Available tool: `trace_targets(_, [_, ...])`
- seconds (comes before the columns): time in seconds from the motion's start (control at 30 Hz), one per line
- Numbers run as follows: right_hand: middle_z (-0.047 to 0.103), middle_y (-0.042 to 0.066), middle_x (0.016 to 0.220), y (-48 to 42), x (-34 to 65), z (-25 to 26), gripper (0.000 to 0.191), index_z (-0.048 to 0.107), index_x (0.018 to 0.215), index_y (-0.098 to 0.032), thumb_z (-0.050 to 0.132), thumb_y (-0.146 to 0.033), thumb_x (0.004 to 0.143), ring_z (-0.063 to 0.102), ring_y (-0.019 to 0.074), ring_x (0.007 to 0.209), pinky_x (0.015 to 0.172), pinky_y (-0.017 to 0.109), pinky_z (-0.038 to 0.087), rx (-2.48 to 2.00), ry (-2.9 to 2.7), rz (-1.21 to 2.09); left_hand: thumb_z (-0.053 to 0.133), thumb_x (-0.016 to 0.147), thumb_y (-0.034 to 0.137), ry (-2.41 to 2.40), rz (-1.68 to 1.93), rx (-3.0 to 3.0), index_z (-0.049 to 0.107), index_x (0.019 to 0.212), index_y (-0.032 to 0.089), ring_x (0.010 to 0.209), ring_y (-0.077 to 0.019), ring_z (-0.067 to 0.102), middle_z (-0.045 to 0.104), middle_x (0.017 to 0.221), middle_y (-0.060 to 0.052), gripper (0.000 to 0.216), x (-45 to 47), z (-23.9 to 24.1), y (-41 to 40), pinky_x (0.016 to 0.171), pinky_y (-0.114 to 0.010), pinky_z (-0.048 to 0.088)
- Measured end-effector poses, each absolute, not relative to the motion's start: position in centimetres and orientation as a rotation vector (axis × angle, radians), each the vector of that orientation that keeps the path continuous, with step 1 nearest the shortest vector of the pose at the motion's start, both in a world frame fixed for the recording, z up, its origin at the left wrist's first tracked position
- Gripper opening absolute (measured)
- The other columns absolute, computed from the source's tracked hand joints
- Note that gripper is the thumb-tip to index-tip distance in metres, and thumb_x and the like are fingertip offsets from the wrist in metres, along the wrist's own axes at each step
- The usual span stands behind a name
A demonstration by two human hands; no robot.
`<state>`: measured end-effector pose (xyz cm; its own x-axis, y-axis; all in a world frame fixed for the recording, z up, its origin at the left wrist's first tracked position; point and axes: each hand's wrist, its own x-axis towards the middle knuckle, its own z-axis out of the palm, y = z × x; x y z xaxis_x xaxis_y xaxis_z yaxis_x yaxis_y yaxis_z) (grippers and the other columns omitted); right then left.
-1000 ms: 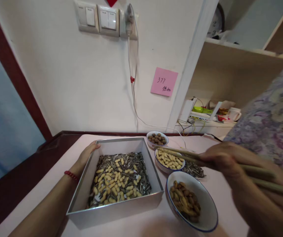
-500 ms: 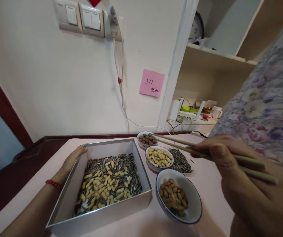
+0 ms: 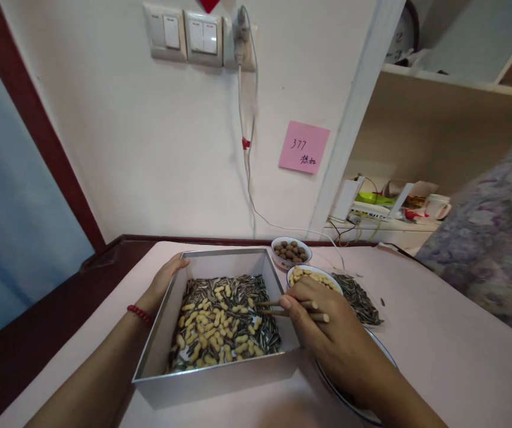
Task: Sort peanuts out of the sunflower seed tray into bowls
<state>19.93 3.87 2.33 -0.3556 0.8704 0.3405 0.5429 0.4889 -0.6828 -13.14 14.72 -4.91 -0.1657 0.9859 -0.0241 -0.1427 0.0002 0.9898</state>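
A grey square box [image 3: 220, 377] on the pink table holds striped sunflower seeds mixed with pale peanuts [image 3: 220, 324]. My left hand [image 3: 163, 282] grips the box's far left wall; a red bead bracelet is on that wrist. My right hand [image 3: 331, 339] is closed on a pair of chopsticks [image 3: 282, 308], whose tips reach over the box's right wall into the mix. That hand covers most of the near blue-rimmed bowl [image 3: 383, 356]. Behind it sit a bowl of peanuts [image 3: 311, 274] and a small bowl of brown nuts [image 3: 290, 251].
A loose pile of sunflower seeds [image 3: 359, 291] lies on the table right of the bowls. On the wall are switches, a plugged-in cable [image 3: 247, 148] and a pink note [image 3: 304, 147]. Shelves with clutter stand at the right, with floral fabric [image 3: 492, 238] near it.
My right hand has come down and left from above the bowls, bringing the chopstick tips into the box. The left hand has stayed on the box wall. The view has shifted.
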Motion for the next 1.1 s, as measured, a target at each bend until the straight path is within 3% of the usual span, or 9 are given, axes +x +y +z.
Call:
trace_targets(0.1, [0.053, 0.001, 0.082, 4.2, 19.5, 1.8, 0.038, 0.052, 0.075, -0.020, 0.042, -0.041, 0.105, 0.050, 0.0165, 0.077, 0.072, 0.032, 0.035, -1.156, -2.049, 0.618, 0.075, 0.065, 0.036, 1.227, 1.388, 1.009, 0.064, 0.097, 0.019, 0.049, -0.0154, 0.054, 0.065, 0.065, 0.004, 0.038, -13.2, -5.1, 14.8, 0.050, -0.026, 0.046])
trace_targets(0.3, [0.053, 0.002, 0.082, 4.5, 19.3, 1.6, 0.038, 0.052, 0.076, -0.020, 0.041, -0.042, 0.105, 0.050, 0.0169, 0.077, 0.072, 0.032, 0.036, -1.148, -2.042, 0.613, 0.077, 0.062, 0.037, 1.212, 1.402, 1.018, 0.064, 0.096, 0.018, 0.068, -0.0201, 0.065, 0.071, 0.080, 0.000, 0.042, -13.3, -5.1, 15.0, 0.062, -0.027, 0.053])
trace_targets(0.53, [0.054, 0.001, 0.081, 4.3, 19.4, 1.9, 0.038, 0.052, 0.076, -0.020, 0.042, -0.041, 0.106, 0.049, 0.0163, 0.076, 0.071, 0.032, 0.034, -1.134, -2.019, 0.568, 0.078, 0.063, 0.038, 1.216, 1.382, 1.022, 0.063, 0.099, 0.018, 0.061, -0.0190, 0.063, 0.069, 0.075, 0.001, 0.043, -13.4, -5.4, 15.0, 0.056, -0.027, 0.050])
trace_targets(0.7, [0.057, 0.002, 0.084, 4.3, 19.0, 1.7, 0.038, 0.055, 0.080, -0.020, 0.040, -0.043, 0.106, 0.052, 0.0170, 0.078, 0.072, 0.032, 0.036, -1.184, -2.062, 0.633, 0.076, 0.064, 0.036, 1.204, 1.392, 1.032, 0.062, 0.095, 0.017, 0.067, -0.0191, 0.065, 0.070, 0.079, -0.001, 0.039, -13.2, -5.0, 14.8, 0.062, -0.026, 0.052])
trace_targets(1.1, [0.051, -0.001, 0.072, 3.3, 20.2, 3.2, 0.038, 0.049, 0.071, -0.020, 0.045, -0.035, 0.105, 0.049, 0.0123, 0.067, 0.064, 0.028, 0.038, -1.037, -1.962, 0.451, 0.076, 0.067, 0.037, 1.247, 1.344, 1.052, 0.062, 0.101, 0.018, 0.061, -0.0192, 0.063, 0.071, 0.078, 0.001, 0.042, -13.7, -5.1, 14.8, 0.058, -0.027, 0.052])
